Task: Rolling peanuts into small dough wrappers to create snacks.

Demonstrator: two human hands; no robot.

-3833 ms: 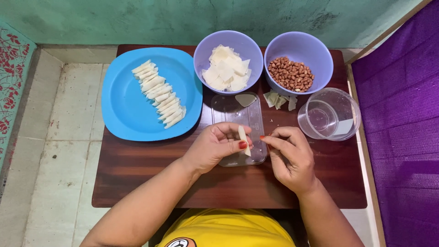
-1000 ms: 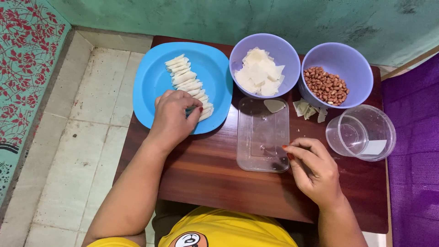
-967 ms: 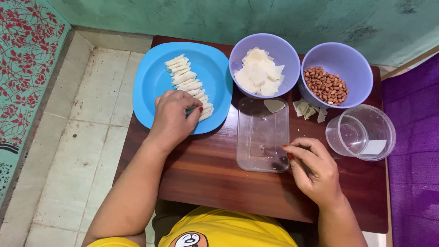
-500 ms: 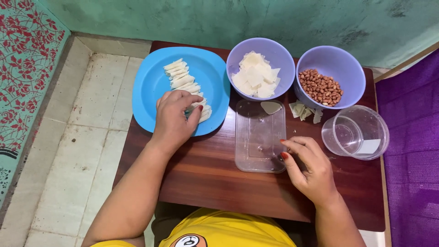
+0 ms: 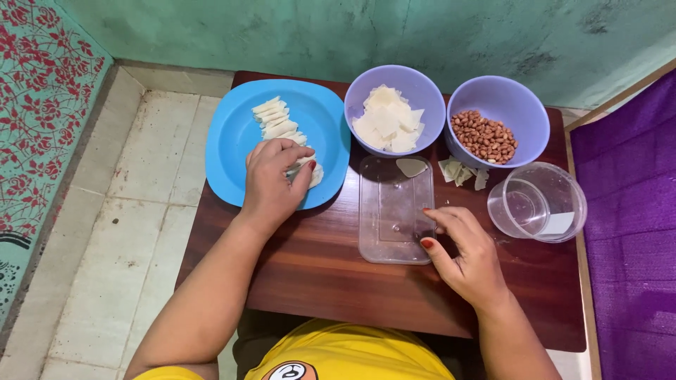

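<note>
Wooden table (image 5: 331,274), left hand (image 5: 274,183) curled over rolls (image 5: 282,130), right hand (image 5: 468,253) on tray (image 5: 394,211)

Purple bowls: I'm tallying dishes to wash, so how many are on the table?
2. One round purple plastic bowl holds white wrappers beside the blue plate; the other holds peanuts, farther right.

Blue plate (image 5: 239,141), two lilac bowls (image 5: 366,88), reddish-brown peanuts (image 5: 484,136), dark wooden table (image 5: 317,267), purple cloth (image 5: 627,211)
</note>
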